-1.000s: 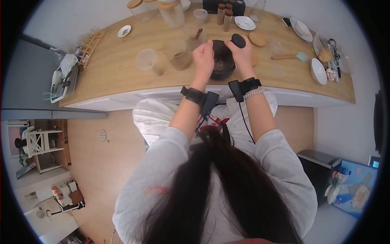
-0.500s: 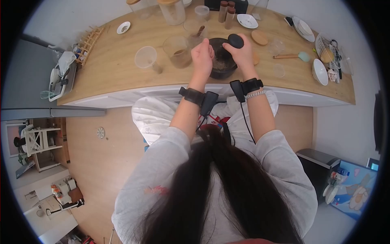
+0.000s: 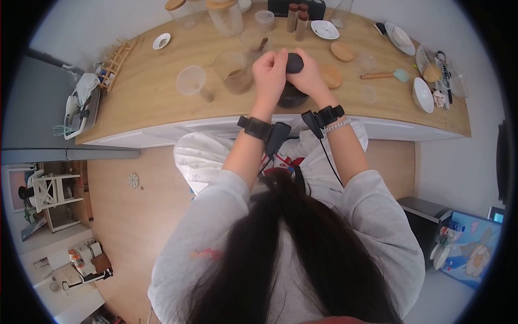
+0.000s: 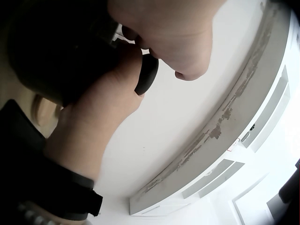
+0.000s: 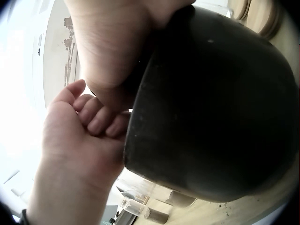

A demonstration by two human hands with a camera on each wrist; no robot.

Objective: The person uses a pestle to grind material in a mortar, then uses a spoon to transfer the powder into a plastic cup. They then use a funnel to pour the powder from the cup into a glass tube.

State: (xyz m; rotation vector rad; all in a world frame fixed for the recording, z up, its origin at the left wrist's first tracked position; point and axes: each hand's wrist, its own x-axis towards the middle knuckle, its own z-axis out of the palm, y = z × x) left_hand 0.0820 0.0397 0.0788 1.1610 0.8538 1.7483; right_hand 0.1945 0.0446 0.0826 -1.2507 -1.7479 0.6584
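Observation:
A black mortar (image 3: 293, 99) stands near the counter's front edge, its inside hidden beneath both hands. My right hand (image 3: 311, 81) grips a black pestle (image 3: 294, 63) over the bowl, the round knob showing between the two hands. Beside it, at the mortar's left rim, my left hand (image 3: 269, 73) has its fingers curled. In the right wrist view, the fingertips of this left hand (image 5: 84, 136) fold toward the palm with nothing visible in them, next to the mortar's dark wall (image 5: 211, 108). The left wrist view shows the pestle knob (image 4: 148, 73) beyond the right thumb.
Left of the mortar stand a clear jug (image 3: 234, 73) with brown contents and a clear plastic funnel (image 3: 191, 80). Round wooden lids (image 3: 331, 77) and a spatula (image 3: 386, 75) lie to the right. Spice tubes (image 3: 301, 28), jars (image 3: 225, 19) and a white dish (image 3: 325, 30) stand behind.
My right hand has swung the pestle leftward and a little toward me, bringing the knob beside the left hand. The mortar's inside, visible half a second ago, is now covered.

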